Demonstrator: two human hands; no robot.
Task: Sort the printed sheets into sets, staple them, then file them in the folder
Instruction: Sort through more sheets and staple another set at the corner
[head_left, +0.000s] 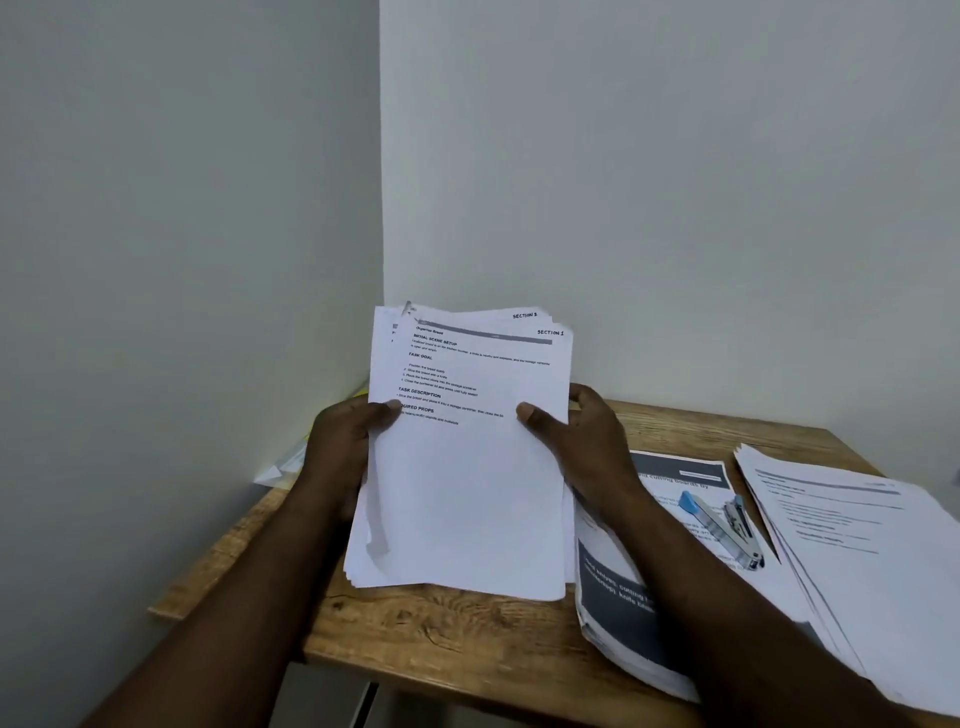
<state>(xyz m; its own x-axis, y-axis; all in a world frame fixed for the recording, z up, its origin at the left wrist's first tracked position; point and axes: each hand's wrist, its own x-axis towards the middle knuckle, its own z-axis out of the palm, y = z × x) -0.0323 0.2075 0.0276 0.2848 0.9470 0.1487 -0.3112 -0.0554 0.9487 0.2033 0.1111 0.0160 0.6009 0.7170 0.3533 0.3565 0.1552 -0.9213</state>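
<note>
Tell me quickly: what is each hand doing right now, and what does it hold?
Left hand: grips the left edge of the stack of sheets, thumb on top.
Right hand: grips the right edge of the same stack, thumb on top.

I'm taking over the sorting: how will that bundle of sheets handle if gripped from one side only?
Probably floppy: the bundle of sheets is plain paper, and both the left hand and right hand support its sides. Likely to fan apart, since its top edges already sit offset.
</note>
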